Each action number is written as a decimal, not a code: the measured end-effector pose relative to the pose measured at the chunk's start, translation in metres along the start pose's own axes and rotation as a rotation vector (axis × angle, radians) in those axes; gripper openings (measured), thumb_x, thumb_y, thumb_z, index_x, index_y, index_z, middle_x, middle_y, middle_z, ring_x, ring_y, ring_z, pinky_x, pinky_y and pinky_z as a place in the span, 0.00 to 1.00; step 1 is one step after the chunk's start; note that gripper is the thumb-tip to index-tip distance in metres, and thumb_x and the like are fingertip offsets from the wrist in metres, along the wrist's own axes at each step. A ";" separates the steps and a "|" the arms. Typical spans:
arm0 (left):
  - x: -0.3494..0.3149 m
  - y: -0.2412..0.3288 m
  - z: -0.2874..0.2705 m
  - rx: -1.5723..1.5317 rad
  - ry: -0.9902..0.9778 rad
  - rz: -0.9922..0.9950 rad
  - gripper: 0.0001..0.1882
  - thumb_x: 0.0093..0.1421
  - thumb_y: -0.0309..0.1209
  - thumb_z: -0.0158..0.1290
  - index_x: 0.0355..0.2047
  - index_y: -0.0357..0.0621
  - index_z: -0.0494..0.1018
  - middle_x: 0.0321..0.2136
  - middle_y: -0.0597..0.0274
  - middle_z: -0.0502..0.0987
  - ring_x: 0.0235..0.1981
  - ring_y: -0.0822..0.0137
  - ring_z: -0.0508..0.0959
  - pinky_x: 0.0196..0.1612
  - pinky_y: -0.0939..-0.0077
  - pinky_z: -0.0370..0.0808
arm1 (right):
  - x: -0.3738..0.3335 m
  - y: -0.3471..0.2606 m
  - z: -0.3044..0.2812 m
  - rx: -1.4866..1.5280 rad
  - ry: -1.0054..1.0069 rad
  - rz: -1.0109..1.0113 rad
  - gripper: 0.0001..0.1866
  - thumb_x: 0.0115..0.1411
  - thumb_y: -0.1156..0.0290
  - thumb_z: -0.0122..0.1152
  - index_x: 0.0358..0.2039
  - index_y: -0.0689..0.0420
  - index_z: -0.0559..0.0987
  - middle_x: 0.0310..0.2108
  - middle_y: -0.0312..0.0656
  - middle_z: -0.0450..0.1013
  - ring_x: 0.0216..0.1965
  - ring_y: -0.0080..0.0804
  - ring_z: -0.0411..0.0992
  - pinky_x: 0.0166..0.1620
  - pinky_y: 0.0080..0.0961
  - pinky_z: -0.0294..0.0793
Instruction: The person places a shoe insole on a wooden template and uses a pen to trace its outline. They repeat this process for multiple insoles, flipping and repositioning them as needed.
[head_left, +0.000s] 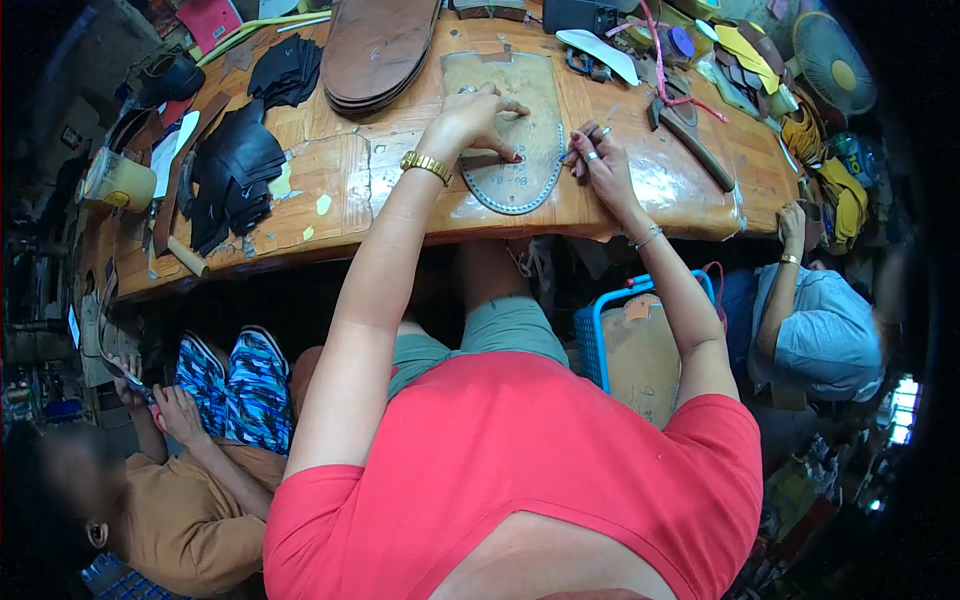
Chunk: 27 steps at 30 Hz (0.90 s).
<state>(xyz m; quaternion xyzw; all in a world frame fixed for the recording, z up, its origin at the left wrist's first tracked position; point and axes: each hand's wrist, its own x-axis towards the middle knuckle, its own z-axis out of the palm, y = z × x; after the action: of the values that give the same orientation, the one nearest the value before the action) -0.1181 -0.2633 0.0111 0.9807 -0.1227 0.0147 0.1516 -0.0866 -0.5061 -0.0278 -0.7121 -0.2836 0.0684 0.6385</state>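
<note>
A tan, flat pattern piece (538,90) with a rounded near end lies on the wooden table before me. Small marks or holes run along its curved edge, and blue handwriting shows on its face. My left hand (482,120) presses on it, thumb and fingers spread apart. Beside its right edge, my right hand (604,172) is closed around a slim pen-like tool (604,132), mostly hidden by the fingers. Left of the piece, a stack of brown rounded leather panels (380,50) sits near the far edge.
A hammer (697,145) lies to the right. Black leather pieces (236,165) and a yellowish tub (120,180) are at left. Below the table stands a blue basket (592,345) with another tan panel. A person at lower left holds scissors; another sits at right.
</note>
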 end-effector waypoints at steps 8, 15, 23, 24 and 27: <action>0.002 0.000 0.000 0.007 -0.014 -0.006 0.43 0.33 0.57 0.67 0.55 0.74 0.70 0.52 0.58 0.70 0.54 0.56 0.71 0.53 0.65 0.70 | -0.004 -0.001 -0.001 -0.041 0.040 0.010 0.10 0.66 0.68 0.51 0.31 0.61 0.74 0.19 0.35 0.69 0.18 0.17 0.65 0.22 0.18 0.65; 0.003 -0.001 -0.001 -0.005 -0.040 -0.018 0.43 0.33 0.57 0.67 0.55 0.75 0.69 0.52 0.58 0.70 0.54 0.56 0.71 0.54 0.65 0.69 | -0.009 0.001 0.001 -0.500 -0.047 -0.267 0.11 0.68 0.67 0.49 0.32 0.61 0.72 0.22 0.36 0.71 0.19 0.16 0.66 0.23 0.15 0.67; 0.003 0.003 -0.002 0.040 -0.030 -0.002 0.43 0.34 0.58 0.67 0.55 0.75 0.69 0.52 0.58 0.70 0.53 0.55 0.71 0.53 0.63 0.70 | -0.011 0.009 0.000 -0.318 0.006 -0.109 0.11 0.66 0.67 0.52 0.33 0.62 0.73 0.20 0.39 0.72 0.19 0.23 0.70 0.24 0.23 0.68; 0.002 0.003 -0.004 0.048 -0.039 -0.011 0.43 0.34 0.58 0.67 0.55 0.75 0.69 0.52 0.58 0.70 0.54 0.55 0.71 0.53 0.63 0.69 | -0.010 0.005 0.004 -0.528 -0.008 -0.348 0.10 0.66 0.68 0.53 0.33 0.63 0.74 0.20 0.39 0.71 0.19 0.22 0.69 0.24 0.23 0.68; -0.001 0.005 -0.008 0.026 -0.068 -0.036 0.43 0.34 0.57 0.67 0.55 0.75 0.69 0.52 0.58 0.70 0.53 0.55 0.71 0.53 0.63 0.69 | -0.008 0.004 0.002 -0.339 -0.031 -0.016 0.10 0.66 0.68 0.52 0.34 0.62 0.74 0.20 0.37 0.71 0.20 0.20 0.69 0.25 0.21 0.68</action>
<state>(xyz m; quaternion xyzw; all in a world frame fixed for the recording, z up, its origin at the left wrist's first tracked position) -0.1202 -0.2654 0.0203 0.9846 -0.1100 -0.0199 0.1346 -0.0934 -0.5087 -0.0338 -0.8062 -0.3066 0.0253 0.5053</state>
